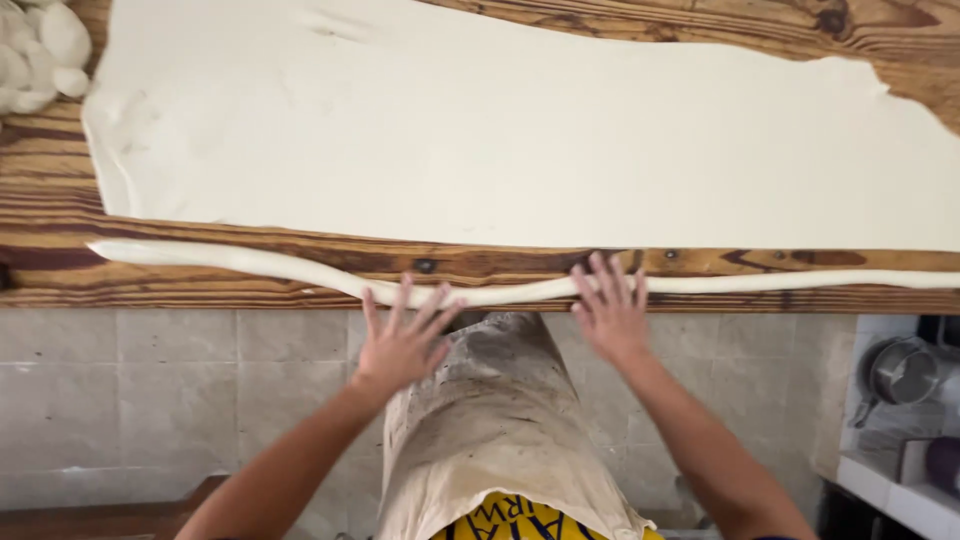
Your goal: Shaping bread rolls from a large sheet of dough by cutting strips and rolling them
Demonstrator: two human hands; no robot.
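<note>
A long thin rope of pale dough (250, 262) runs along the near edge of a dark-grained wooden table (60, 200), from far left to the right border. My left hand (402, 338) lies flat with fingers spread, its fingertips on the rope near the middle. My right hand (610, 308) is also flat and spread, fingers resting on the rope a little further right. Behind the rope lies a wide flat sheet of rolled dough (480, 120) covering most of the tabletop.
Several small dough balls (40, 50) sit at the table's far left corner. A stained cloth apron (490, 430) hangs below my arms. Beneath is a tiled floor (180, 390). At the right a metal pot (900, 370) stands on a white shelf.
</note>
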